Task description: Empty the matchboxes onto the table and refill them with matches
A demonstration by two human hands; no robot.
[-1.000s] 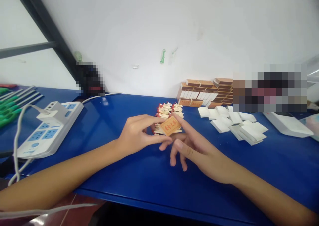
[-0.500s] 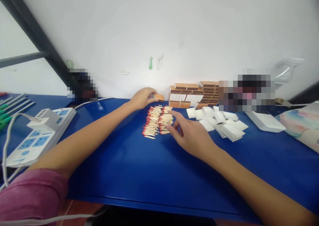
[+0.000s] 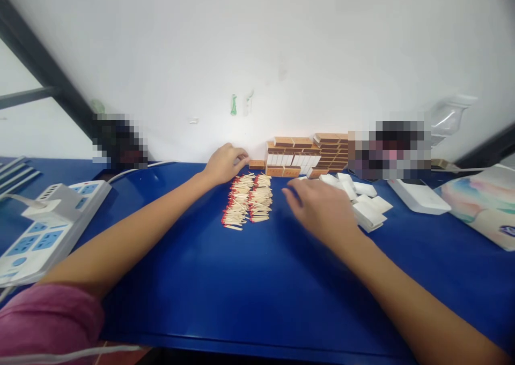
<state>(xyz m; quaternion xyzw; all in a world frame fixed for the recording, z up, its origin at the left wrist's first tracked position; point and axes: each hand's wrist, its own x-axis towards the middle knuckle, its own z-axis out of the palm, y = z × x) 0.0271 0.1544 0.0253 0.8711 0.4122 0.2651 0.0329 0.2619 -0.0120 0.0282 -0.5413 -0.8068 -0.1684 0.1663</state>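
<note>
My left hand point(image 3: 226, 163) is open at the back of the table, fingers bent and slightly apart. Just right of its fingertips a single orange-brown matchbox point(image 3: 256, 164) lies against the wall, not gripped. Below it are two rows of loose matches point(image 3: 236, 201), red heads facing left. My right hand point(image 3: 319, 201), a little blurred, hovers right of the matches with thumb and forefinger apart and nothing visible in it. Its fingers partly cover a group of white matchbox trays point(image 3: 367, 215). Stacked matchboxes point(image 3: 293, 146) stand behind, along the wall.
A white power strip point(image 3: 60, 228) with cables lies on the left. On the right are a white box-shaped item point(image 3: 418, 196), a colourful packet point(image 3: 483, 204) and a clear plastic bottle point(image 3: 450, 118). The blue table point(image 3: 225, 290) meets the white wall.
My left hand has let go of the matchbox, which now lies by the wall, and has drawn slightly left. My right hand has moved right, away from the matches toward the white trays.
</note>
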